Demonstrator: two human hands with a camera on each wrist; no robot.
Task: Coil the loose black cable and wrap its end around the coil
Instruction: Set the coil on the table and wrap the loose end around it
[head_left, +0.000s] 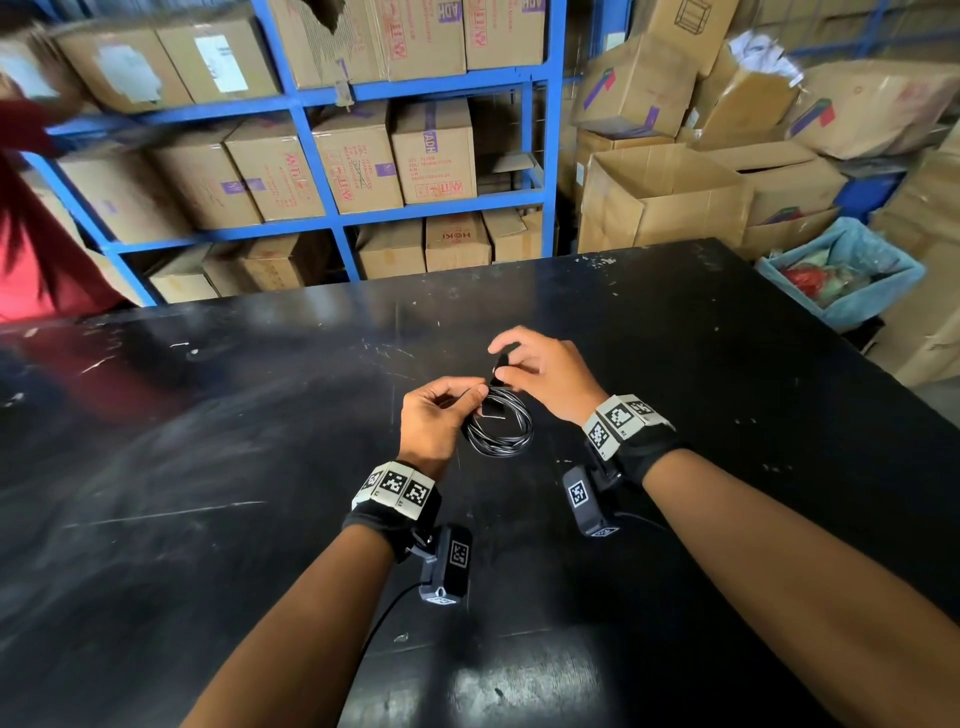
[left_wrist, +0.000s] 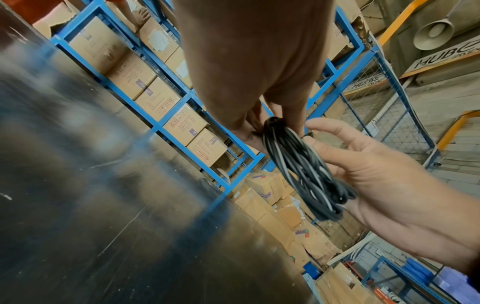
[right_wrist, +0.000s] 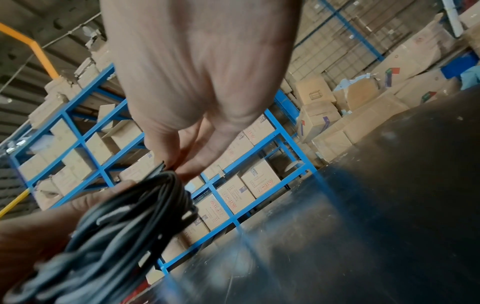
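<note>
While blue shelving (head_left: 311, 156) stacked with cardboard boxes (head_left: 431, 150) is standing behind it, the black counter (head_left: 208, 467) is serving as the work surface. Above its middle, the black cable (head_left: 498, 426) is hanging as a gathered coil of several loops, clear of the top. The left hand (head_left: 434, 415) is pinching the bundle at its upper side, fingers (left_wrist: 296, 115) clamped on the gathered strands. The right hand (head_left: 545, 369) is pinching the cable's end (head_left: 501, 364) just above the coil, thumb and forefinger closed on it. Judged light, soft and springy, the loops are likely to splay if released; hold is best kept at the gathered point.
</note>
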